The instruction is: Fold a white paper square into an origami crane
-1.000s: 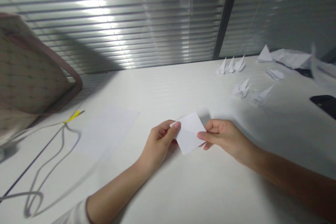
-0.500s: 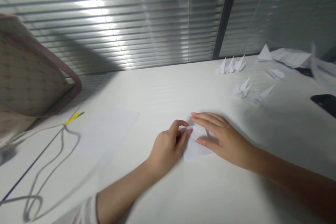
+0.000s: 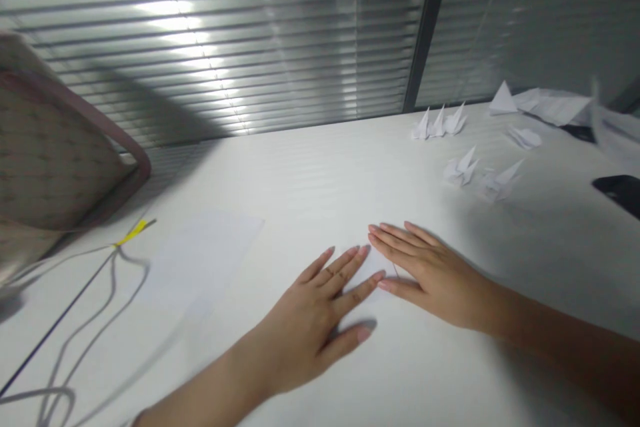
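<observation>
A small folded piece of white paper (image 3: 381,288) lies on the white table, mostly covered by my two hands. My left hand (image 3: 320,317) is flat over its left side, fingers spread and thumb apart. From the right, my right hand (image 3: 423,267) presses down on the paper with outstretched fingers, its thumb close to my left index fingertip. Beyond the right hand sit folded paper cranes: one (image 3: 461,168) beside another (image 3: 500,181), and a row of cranes (image 3: 438,124) farther back.
On the left lies a flat white sheet (image 3: 205,250), near a grey cable (image 3: 113,310) with a yellow tie (image 3: 133,232). A patterned bag (image 3: 55,153) stands behind. Crumpled papers (image 3: 553,105) and a black object (image 3: 620,193) are at right, window blinds (image 3: 280,47) at back.
My left hand has gone from curled fingers pinching the paper's edge to lying flat and spread. My right hand has flattened a little over the paper.
</observation>
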A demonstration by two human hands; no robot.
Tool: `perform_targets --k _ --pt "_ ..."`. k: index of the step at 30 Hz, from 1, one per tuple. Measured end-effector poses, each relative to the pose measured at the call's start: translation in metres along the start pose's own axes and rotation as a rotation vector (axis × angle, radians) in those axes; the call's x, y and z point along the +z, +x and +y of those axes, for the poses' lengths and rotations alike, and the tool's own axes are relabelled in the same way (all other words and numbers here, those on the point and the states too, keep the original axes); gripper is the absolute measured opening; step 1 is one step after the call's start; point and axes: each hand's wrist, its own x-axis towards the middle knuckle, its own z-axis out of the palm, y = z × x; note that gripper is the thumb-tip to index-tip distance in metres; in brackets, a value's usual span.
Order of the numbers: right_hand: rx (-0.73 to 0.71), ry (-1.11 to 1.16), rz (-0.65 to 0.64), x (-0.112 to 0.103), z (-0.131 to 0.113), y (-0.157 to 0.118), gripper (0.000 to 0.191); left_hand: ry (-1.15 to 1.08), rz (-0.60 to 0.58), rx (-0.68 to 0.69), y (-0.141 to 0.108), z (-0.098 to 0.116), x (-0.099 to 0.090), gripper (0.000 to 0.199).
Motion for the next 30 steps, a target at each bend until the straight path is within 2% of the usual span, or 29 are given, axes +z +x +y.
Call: perform_targets --k 5,11,18,20,21,23,24,25,26,27,30 --pt "-0.001 0.022 -0.072 -0.005 0.010 -0.003 0.067 0.013 -0.030 0.029 -0.005 -0.007 -0.005 0.069" --pt "0.021 0.027 -0.127 -0.010 0.015 -0.003 0.074 0.078 -0.029 -0.002 -0.013 -0.009 -0.006 0.064" --pt "0.022 0.071 -0.122 -0.010 0.015 -0.002 0.075 0.080 -0.025 0.003 -0.021 -0.016 -0.009 0.070" --pt "0.024 0.080 -0.115 -0.010 0.015 -0.003 0.075 -0.038 0.043 -0.033 -0.026 -0.020 -0.008 0.067" --pt "0.025 0.085 -0.111 -0.010 0.015 -0.003 0.074 -0.123 0.113 -0.078 -0.029 -0.022 -0.007 0.063" --pt "0.023 0.094 -0.101 -0.010 0.015 -0.003 0.073 -0.285 0.393 -0.264 -0.033 -0.025 -0.005 0.054" --pt "0.020 0.100 -0.096 -0.009 0.015 -0.004 0.073 -0.324 0.471 -0.384 -0.034 -0.026 -0.004 0.050" --pt "0.018 0.106 -0.090 -0.009 0.015 -0.004 0.073 -0.334 0.514 -0.436 -0.034 -0.026 -0.004 0.043" --pt "0.017 0.113 -0.085 -0.009 0.016 -0.004 0.073 -0.328 0.521 -0.438 -0.033 -0.026 -0.004 0.036" --pt "0.016 0.117 -0.083 -0.008 0.016 -0.004 0.073 -0.307 0.488 -0.378 -0.030 -0.025 -0.004 0.032" --pt "0.014 0.113 -0.081 -0.008 0.016 -0.005 0.073 -0.199 0.212 -0.112 -0.020 -0.022 -0.007 0.041"
